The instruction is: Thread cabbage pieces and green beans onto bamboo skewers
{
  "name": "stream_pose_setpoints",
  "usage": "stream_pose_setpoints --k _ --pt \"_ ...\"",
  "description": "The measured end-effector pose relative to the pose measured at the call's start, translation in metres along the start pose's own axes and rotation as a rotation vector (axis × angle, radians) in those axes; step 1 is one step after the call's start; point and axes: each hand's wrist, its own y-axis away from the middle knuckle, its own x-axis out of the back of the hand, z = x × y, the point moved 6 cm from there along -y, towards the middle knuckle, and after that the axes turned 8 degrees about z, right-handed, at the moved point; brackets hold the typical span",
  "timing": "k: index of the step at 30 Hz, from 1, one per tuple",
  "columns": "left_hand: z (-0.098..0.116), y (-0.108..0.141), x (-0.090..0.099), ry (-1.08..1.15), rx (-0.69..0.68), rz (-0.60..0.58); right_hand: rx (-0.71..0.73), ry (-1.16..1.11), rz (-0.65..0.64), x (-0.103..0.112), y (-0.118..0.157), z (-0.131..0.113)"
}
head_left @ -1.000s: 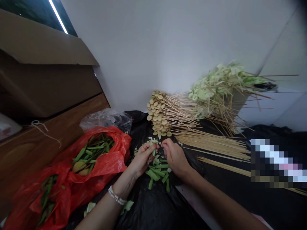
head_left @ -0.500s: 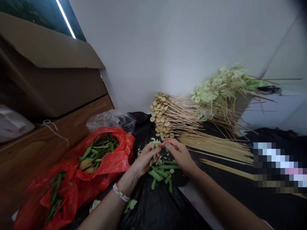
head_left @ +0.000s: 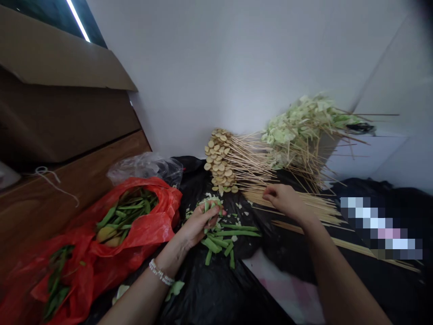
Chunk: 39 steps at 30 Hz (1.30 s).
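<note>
My left hand (head_left: pixel 194 228), a beaded bracelet on its wrist, is closed around several short green bean pieces (head_left: pixel 206 212). Below it, more cut green beans (head_left: pixel 219 243) lie on black plastic sheeting (head_left: pixel 216 295), with small pale scraps around them. Over the near end of a pile of bare bamboo skewers (head_left: pixel 323 208) is my right hand (head_left: pixel 287 201). Its fingers are curled and pinched together; whether a skewer is between them cannot be made out. Behind both hands lies a stack of skewered round slices, like potato (head_left: pixel 219 158), sticks pointing right.
An open red plastic bag (head_left: pixel 149 230) with green beans stands at the left, by a crumpled clear bag (head_left: pixel 145 168). Skewered cabbage leaves (head_left: pixel 297 124) are heaped against the white wall (head_left: pixel 219 67). A cardboard box (head_left: pixel 67 119) occupies the back left.
My right hand has moved away from my left, rightward to the skewer pile. The left hand still holds the bean pieces. The view has shifted slightly right.
</note>
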Motion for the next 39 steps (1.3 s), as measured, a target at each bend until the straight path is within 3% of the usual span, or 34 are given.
stream_pose_setpoints --k 2,5,13,19,27,34,39 --pt "0.001 0.0 0.0 0.002 0.004 0.001 -0.027 0.189 -0.125 -0.004 0.003 0.015" --pt "0.003 -0.001 0.003 0.031 -0.008 0.029 -0.009 0.354 -0.227 -0.017 0.009 0.018" --pt "0.007 -0.005 0.014 0.116 -0.023 0.155 0.049 0.479 -0.264 -0.039 0.014 0.004" --pt "0.007 -0.005 0.014 0.119 -0.029 0.173 0.072 0.456 -0.172 -0.026 0.015 -0.006" --pt "0.002 -0.01 0.023 0.183 -0.044 0.197 0.277 -0.058 0.052 -0.028 0.018 -0.057" --pt "-0.001 -0.012 0.029 0.322 0.013 0.224 0.37 -0.131 0.133 -0.04 0.03 -0.084" --pt "-0.002 -0.011 0.029 0.327 0.05 0.219 0.364 -0.096 0.125 -0.046 0.036 -0.093"
